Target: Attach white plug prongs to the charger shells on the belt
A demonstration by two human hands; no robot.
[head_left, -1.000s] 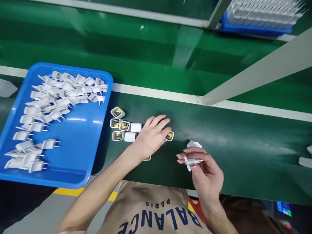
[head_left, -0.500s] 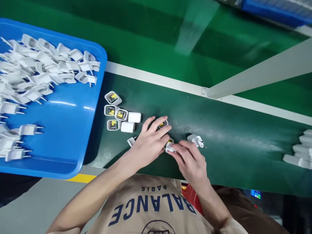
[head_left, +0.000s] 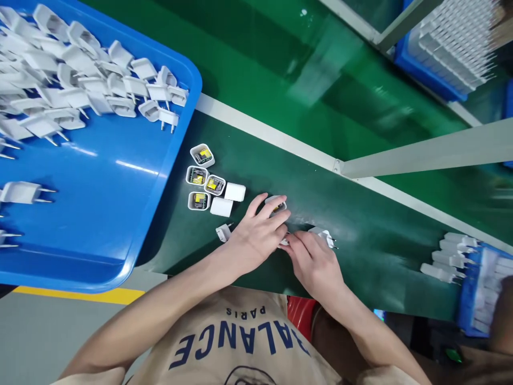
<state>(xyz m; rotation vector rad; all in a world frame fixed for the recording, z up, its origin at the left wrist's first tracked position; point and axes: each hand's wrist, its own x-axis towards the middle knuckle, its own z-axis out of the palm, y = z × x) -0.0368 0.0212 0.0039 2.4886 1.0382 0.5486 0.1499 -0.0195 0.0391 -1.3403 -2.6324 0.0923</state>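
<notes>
My left hand (head_left: 260,232) is closed at thumb and index finger around a white charger housing, mostly hidden by the fingers. Its other fingers stretch over a second open charger housing (head_left: 281,205) standing on the bench. Against the left fingertips, my right hand (head_left: 316,262) pinches a small white plug cover (head_left: 284,241), only a sliver of which shows. A loose white plug piece (head_left: 323,235) with two pins lies just beyond the right knuckles. Another plug piece (head_left: 223,232) rests by the left wrist.
Left of my hands stand several white housings (head_left: 199,201), some open with yellow and dark parts inside. A large blue tray (head_left: 132,214) full of white plug pieces covers the left side. White chargers (head_left: 443,272) lie at the right, near a blue bin (head_left: 468,305). A white post (head_left: 425,147) slants at the back.
The camera has shifted, so more of the right side shows. My hands have drawn closer together, and the plug cover and the held housing are now more hidden between the fingers.
</notes>
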